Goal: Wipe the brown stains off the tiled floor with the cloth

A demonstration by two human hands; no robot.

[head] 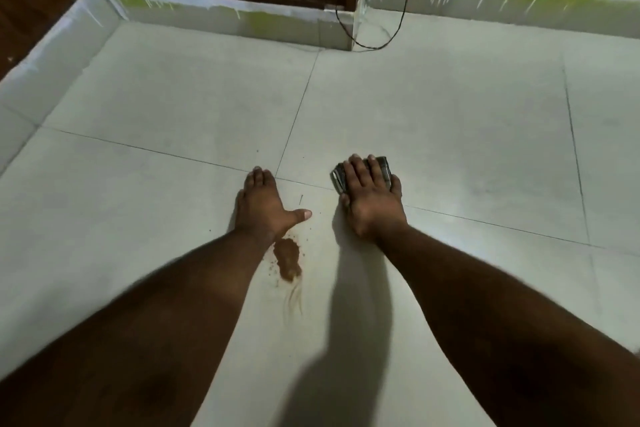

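A brown stain [288,259] lies on the pale tiled floor [433,121], with small brown specks around it and a faint smear trailing toward me. My left hand [265,206] rests flat on the floor just beyond the stain, fingers straight, thumb spread to the right. My right hand [372,198] lies flat on a folded dark grey cloth [382,164], pressing it onto the tile to the right of the stain. The cloth shows only past my fingers and at my hand's left edge. Cloth and stain are apart.
A white skirting [221,15] runs along dark wooden walls at the back and left. A thin black cable [372,45] hangs down and loops onto the floor near the back corner. Dark grout lines cross the tiles.
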